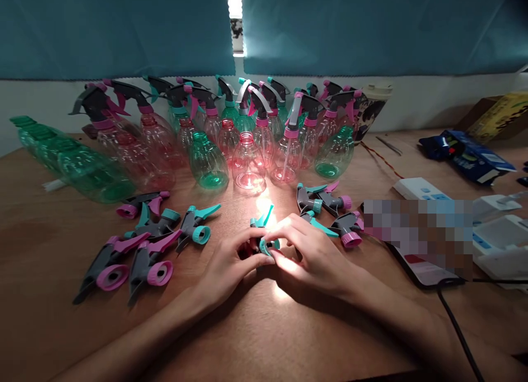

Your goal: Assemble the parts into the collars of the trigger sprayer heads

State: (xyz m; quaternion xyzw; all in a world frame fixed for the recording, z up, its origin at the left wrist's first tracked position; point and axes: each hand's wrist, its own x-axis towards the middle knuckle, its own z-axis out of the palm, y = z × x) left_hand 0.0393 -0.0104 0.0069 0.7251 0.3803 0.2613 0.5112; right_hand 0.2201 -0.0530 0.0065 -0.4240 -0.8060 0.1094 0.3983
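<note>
A grey spray trigger head (254,223) with a teal trigger is held low over the table between my two hands. My left hand (233,263) is closed around its left side, thumb and fingertips pressed to it. My right hand (311,252) pinches at the teal round part (264,247) on the near side of this head. Fingers cover most of its body. To the left lie several loose trigger heads, such as a pink-collared one (111,276) and a teal-collared one (201,235). More lie just beyond my right hand, including another pink-collared head (350,236).
Behind stand several pink and green bottles, like a clear pink one (248,167) and a green one (207,164), many topped with trigger heads. Green bottles (82,164) lean at left. At right are a phone (429,269), white power strip (421,188), blue packet (474,159) and black cable (457,321).
</note>
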